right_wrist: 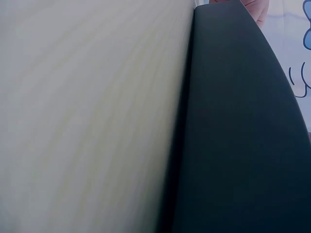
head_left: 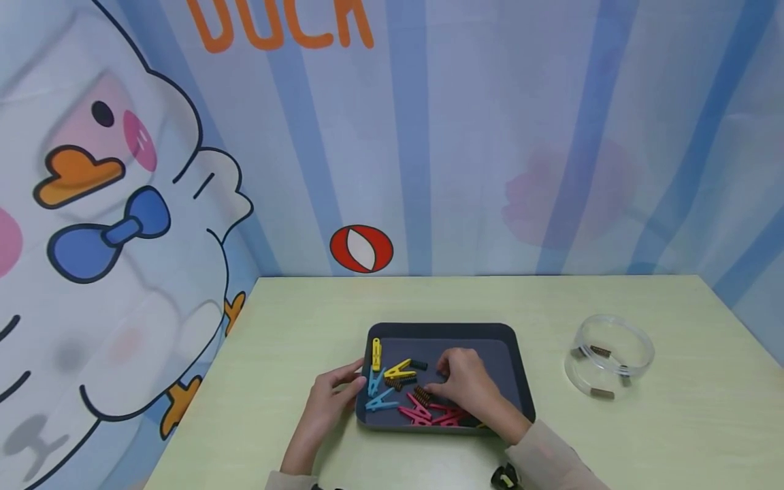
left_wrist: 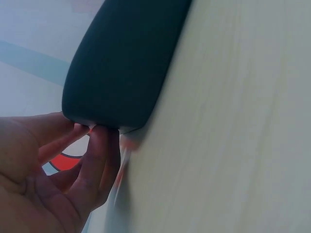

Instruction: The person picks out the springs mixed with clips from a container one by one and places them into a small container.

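Observation:
A dark grey tray (head_left: 490, 354) lies on the table, bearing yellow clothespins (head_left: 376, 354), blue clothespins (head_left: 382, 401) and pink clothespins (head_left: 450, 416). Among them lie brown coil springs (head_left: 422, 395) and black ones (head_left: 418, 365). My left hand (head_left: 331, 401) holds the tray's left edge; the left wrist view shows thumb and fingers against its outer wall. Bent over the inside of the tray, my right hand (head_left: 471, 384) has its thumb tip right at a brown spring. Whether it pinches that spring I cannot tell. The right wrist view shows only the tray's outside wall (right_wrist: 243, 121).
To the right of the tray stands a round clear container (head_left: 637, 371) with several brown springs about it. A small black object (head_left: 505, 476) sits by the right sleeve (head_left: 551, 456). Behind the pale table (head_left: 294, 313) hangs a printed curtain (head_left: 465, 136).

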A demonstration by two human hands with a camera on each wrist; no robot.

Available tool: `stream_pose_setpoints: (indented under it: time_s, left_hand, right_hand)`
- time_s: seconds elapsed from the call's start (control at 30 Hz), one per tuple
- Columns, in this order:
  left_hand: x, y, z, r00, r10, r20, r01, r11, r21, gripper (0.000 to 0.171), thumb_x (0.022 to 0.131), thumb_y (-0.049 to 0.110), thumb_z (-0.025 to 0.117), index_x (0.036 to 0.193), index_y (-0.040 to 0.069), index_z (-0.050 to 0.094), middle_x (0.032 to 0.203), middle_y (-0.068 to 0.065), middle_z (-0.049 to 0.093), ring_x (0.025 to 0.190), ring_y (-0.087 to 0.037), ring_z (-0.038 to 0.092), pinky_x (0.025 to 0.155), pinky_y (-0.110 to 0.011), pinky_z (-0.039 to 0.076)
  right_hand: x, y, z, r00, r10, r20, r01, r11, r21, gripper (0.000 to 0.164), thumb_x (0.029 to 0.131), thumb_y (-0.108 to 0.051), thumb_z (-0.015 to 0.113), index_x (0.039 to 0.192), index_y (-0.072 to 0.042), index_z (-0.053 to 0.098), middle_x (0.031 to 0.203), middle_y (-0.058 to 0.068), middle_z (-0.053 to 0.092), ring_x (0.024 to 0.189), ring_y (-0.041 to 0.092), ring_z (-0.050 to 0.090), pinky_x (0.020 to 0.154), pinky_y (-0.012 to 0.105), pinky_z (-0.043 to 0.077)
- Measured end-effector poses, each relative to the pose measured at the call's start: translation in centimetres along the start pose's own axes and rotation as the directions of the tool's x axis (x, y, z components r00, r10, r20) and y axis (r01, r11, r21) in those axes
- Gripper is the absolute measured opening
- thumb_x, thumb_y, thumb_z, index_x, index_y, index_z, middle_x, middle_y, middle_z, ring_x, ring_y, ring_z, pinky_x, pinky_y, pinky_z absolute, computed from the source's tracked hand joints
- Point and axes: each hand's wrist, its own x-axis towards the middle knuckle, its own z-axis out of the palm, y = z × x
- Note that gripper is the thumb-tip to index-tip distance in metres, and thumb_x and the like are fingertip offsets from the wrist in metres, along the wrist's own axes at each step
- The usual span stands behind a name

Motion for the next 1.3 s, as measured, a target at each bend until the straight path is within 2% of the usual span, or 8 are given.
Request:
stream_pose_setpoints:
  time_s: [0.3,0.9,1.3]
  left_hand:
    - [-0.07,0.03,0.01,1.000,-0.001,0.006,0.001,1.000,-0.006,0.039,0.099,0.014,0.064,0.137,0.005,0.061,0.120,-0.017,0.066,0.108,-0.027,0.062,0.083,-0.035,0.059]
    - [-0.01,-0.05,0.00,1.000,0.004,-0.002,-0.004,1.000,-0.004,0.038,0.099,0.012,0.064,0.136,0.004,0.062,0.120,-0.018,0.066,0.107,-0.027,0.062,0.081,-0.034,0.059]
    - [-0.03,-0.14,0.00,1.000,-0.005,0.006,0.006,1.000,-0.029,0.038,0.099,0.012,0.064,0.136,0.005,0.062,0.123,-0.019,0.064,0.107,-0.028,0.063,0.081,-0.034,0.059]
  right_hand:
    - [-0.07,-0.01,-0.01,1.000,0.003,0.007,-0.003,1.000,-0.006,0.028,0.070,-0.014,0.092,0.084,-0.004,0.070,0.078,0.002,0.064,0.070,0.013,0.060,0.061,0.031,0.055]
    - [-0.37,-0.39,-0.63,0.991,-0.023,0.135,0.025,1.000,-0.017,0.016,0.077,0.001,0.084,0.082,-0.005,0.070,0.078,0.001,0.063,0.071,0.014,0.059,0.062,0.030,0.054]
    - [-0.39,-0.13,-0.66,0.988,-0.044,0.148,0.044,0.999,0.004,0.016,0.079,0.002,0.082,0.080,-0.007,0.068,0.076,-0.001,0.060,0.069,0.012,0.057,0.059,0.029,0.053]
